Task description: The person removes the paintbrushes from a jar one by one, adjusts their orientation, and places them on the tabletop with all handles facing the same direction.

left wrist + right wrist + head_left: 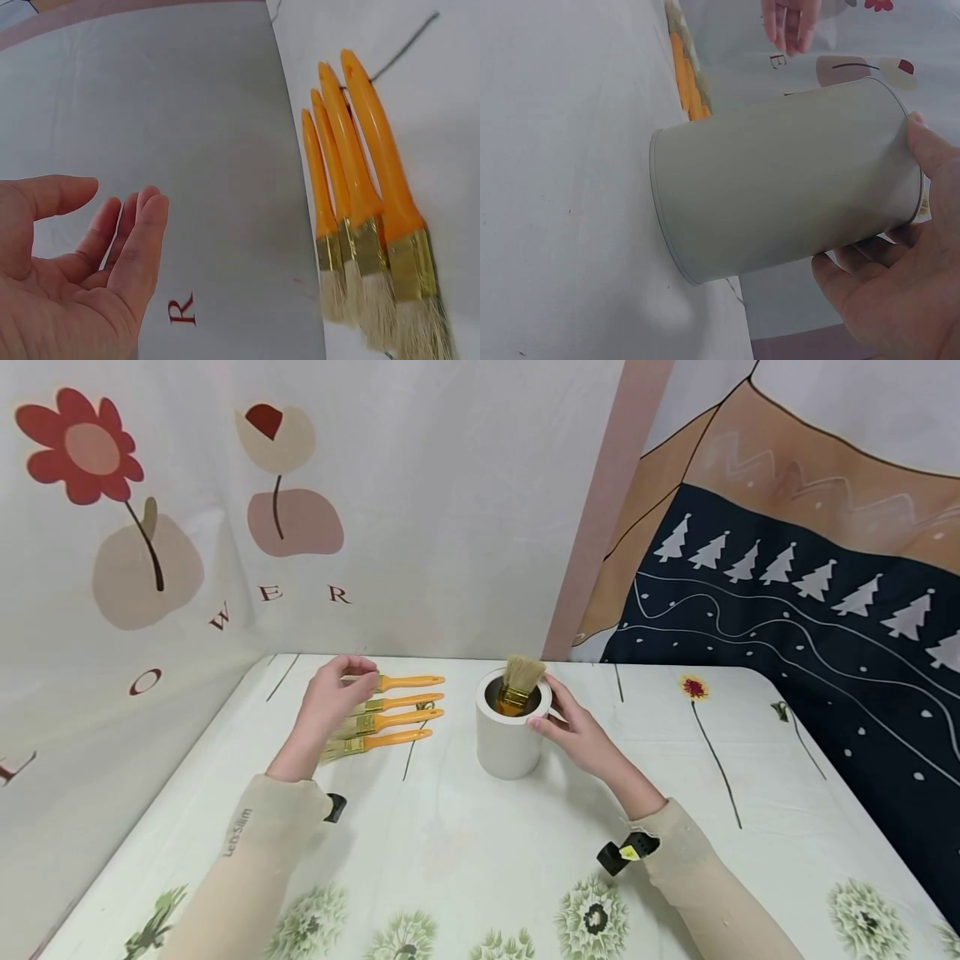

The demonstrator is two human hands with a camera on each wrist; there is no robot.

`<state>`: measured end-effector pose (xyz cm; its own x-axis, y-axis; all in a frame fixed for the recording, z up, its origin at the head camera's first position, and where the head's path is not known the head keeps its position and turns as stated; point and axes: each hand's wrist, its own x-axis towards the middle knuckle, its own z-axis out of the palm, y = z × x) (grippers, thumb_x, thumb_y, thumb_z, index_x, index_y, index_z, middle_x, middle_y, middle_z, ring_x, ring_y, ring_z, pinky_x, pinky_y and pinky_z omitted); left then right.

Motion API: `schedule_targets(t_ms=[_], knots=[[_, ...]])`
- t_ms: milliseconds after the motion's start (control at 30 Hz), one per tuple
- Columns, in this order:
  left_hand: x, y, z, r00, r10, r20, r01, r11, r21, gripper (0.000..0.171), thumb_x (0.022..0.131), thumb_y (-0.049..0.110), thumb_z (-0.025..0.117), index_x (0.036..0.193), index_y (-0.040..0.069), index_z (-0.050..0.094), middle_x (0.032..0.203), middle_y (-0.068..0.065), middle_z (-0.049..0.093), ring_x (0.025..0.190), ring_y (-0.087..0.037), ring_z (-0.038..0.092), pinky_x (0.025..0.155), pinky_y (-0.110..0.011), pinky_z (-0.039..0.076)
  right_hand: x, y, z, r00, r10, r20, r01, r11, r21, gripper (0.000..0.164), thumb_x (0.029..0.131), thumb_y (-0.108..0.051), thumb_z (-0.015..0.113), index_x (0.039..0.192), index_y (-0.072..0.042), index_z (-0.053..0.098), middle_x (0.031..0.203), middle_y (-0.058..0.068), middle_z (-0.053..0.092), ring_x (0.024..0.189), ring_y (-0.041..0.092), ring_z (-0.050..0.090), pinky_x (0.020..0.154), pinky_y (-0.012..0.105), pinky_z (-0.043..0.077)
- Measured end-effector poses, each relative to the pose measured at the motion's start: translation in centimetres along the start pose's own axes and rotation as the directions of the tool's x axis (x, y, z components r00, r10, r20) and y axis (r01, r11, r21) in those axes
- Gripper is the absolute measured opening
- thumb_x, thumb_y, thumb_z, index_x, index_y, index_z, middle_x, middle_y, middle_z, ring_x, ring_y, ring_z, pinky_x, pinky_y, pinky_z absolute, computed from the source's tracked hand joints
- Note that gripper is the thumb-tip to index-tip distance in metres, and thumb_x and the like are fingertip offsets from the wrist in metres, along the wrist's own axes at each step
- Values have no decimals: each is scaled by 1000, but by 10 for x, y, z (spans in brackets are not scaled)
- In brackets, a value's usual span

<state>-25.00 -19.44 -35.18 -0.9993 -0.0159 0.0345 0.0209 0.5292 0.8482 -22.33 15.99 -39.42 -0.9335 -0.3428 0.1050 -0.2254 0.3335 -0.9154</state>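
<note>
"What does the head view give you?"
"A white canister [510, 752] stands upright on the desk [450, 839], with one paintbrush [523, 675] in it, bristles up. Four other paintbrushes [397, 720] lie side by side to its left, handles toward it. I'd judge the step as gathering brushes into the canister."
"Left wrist view?"
"The left grip [84, 277] is half spread, thumb away from the fingers, holding nothing, apart from the brushes. Another pick would call for lowering it and pinching one."
"And the right wrist view?"
"The right grip [900, 292] holds the canister near its rim. Adding a brush would call for steadying it there, fingers off the mouth."
</note>
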Motion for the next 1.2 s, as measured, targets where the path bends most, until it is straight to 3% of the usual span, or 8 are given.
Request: schedule_targets(t_ms=[733, 1200], knots=[[6, 49, 47, 993, 104, 54, -99, 991, -88, 28, 100, 22, 60, 124, 9, 58, 127, -10, 61, 113, -28, 65, 98, -44, 55, 1, 2, -1, 1000, -14, 5, 14, 1000, 2, 77, 102, -24, 57, 161, -13, 9, 167, 14, 14, 153, 37, 20, 121, 50, 31], [6, 69, 76, 975, 187, 120, -176, 980, -97, 26, 98, 18, 63, 122, 9, 60, 126, -9, 64, 117, -29, 65, 96, -45, 56, 0, 2, -1, 1000, -15, 7, 15, 1000, 3, 77, 102, -23, 57, 161, -13, 8, 168, 14, 12, 153, 37, 19, 122, 50, 30]])
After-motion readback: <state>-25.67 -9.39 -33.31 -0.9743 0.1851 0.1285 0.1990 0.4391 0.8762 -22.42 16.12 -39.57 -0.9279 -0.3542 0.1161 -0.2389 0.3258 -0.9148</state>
